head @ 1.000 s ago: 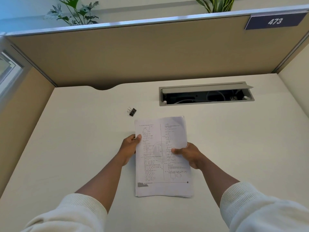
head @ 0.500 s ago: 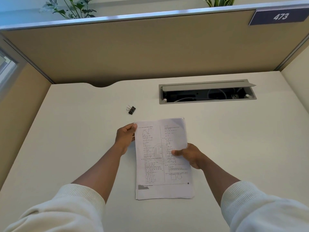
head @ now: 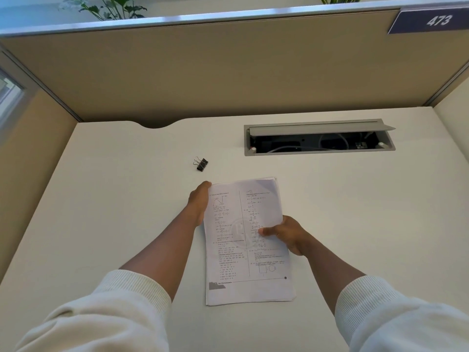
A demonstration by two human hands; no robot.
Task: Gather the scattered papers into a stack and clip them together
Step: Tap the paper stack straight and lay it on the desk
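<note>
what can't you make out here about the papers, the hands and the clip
- Print on the paper stack: too small to read, head view.
- Sheet count: only offset edges show.
- Left hand fingers: hidden behind the stack's left edge.
- Right hand: lower fingers hidden under the paper.
- Binder clip: too small for detail.
- Cable tray: interior dark.

a pale desk point(head: 101, 199) sits inside tan cubicle partitions point(head: 228, 72), with an open cable tray point(head: 319, 138), a "473" sign point(head: 431, 21) and plants point(head: 106, 7) above.

Paper stack point(head: 247, 240) sits mid-desk point(head: 101, 212), binder clip point(head: 201, 164) off at its 11 o'clock, cable tray point(head: 319, 138) around 1 o'clock.
</note>
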